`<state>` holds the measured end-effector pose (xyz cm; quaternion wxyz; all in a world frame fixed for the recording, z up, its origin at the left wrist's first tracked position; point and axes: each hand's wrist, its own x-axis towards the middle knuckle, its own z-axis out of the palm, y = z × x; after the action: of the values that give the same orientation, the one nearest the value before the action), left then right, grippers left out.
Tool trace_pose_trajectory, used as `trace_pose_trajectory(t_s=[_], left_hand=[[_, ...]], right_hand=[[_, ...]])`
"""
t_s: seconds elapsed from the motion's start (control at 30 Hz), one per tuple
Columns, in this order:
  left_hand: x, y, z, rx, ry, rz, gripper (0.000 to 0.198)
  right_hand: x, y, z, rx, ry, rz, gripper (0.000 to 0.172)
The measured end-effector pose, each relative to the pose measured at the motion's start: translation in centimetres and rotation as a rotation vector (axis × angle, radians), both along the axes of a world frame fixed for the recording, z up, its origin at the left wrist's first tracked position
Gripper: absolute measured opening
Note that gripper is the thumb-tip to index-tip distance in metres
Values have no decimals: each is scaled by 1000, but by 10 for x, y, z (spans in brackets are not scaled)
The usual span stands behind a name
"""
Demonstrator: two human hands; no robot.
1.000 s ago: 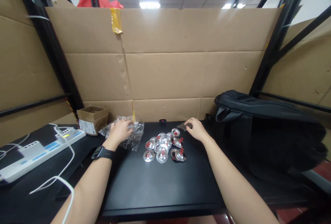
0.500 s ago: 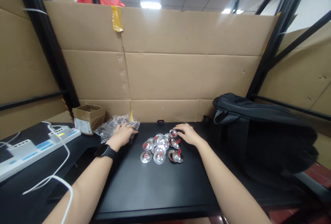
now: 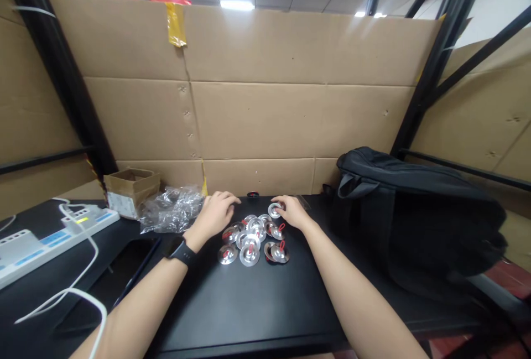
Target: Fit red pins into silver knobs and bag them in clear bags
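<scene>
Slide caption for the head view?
Right hand at one finger cymbal, left hand beside the pile of red-looped cymbals.

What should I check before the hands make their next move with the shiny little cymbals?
1. Right hand at a finger cymbal: ok. Firm grip: cannot tell.
2. Left hand free: ok, nothing visible in it.
3. Other finger cymbals lying singly: not ok, several overlap.
4. Clear plastic packaging off the cymbals: ok, it lies left of them.
5. White cable not touching the left forearm: cannot tell, they overlap in this view.
6. Black backpack away from the cymbals: ok, it's off to the right.
</scene>
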<state>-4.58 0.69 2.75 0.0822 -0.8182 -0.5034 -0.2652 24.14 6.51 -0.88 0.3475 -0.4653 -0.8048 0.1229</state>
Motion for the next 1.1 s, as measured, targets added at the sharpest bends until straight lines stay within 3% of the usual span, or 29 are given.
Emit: trace_pose_trajectory(t_s=[0.07, 0.17, 0.3, 0.43, 0.57, 0.77, 0.93, 1.0, 1.1], left_hand=[[21, -7, 2, -39, -108, -186, 29], [45, -19, -1, 12, -226, -295, 26], [55, -29, -9, 44, -344, -294, 22], [48, -33, -14, 86, -444, -235, 15], [42, -36, -11, 70, -470, -266, 12], [44, -39, -10, 61, -343, -295, 14], [41, -35, -13, 34, -279, -190, 18], [33, -28, -15, -4, -257, -105, 19], [8, -14, -20, -55, -176, 20, 19]], right_hand=[[-4, -1, 2, -42, 158, 12, 30], [-18, -13, 8, -179, 427, 120, 21], [-44, -44, 21, -384, 708, 293, 31], [-60, -69, 28, -516, 806, 398, 38], [-62, -75, 29, -599, 870, 476, 39], [-66, -80, 32, -550, 876, 477, 51], [-55, -74, 36, -444, 850, 437, 50], [-34, -64, 35, -395, 715, 362, 50], [9, -47, 28, -221, 214, 54, 39]])
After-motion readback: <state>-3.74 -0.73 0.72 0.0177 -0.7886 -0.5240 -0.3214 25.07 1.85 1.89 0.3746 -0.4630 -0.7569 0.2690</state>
